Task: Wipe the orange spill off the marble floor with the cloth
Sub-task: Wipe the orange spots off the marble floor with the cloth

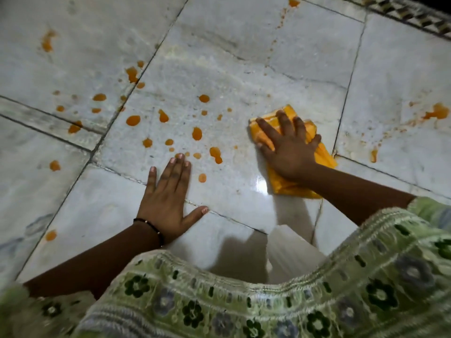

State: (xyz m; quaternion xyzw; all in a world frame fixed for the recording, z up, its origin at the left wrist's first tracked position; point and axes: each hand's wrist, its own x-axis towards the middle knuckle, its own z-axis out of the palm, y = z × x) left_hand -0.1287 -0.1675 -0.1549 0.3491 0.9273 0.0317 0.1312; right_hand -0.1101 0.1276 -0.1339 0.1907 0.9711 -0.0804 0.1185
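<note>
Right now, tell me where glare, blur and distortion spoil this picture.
Head view: glare on the marble floor just left of the cloth; motion blur on the right hand and patterned sleeves; wide-angle bending of tile joints; dark corners; left hand fairly sharp.

Pale green tunic (pixel 268 301) with dark floral embroidery — thin black bracelet (pixel 152 228) on left wrist.
</note>
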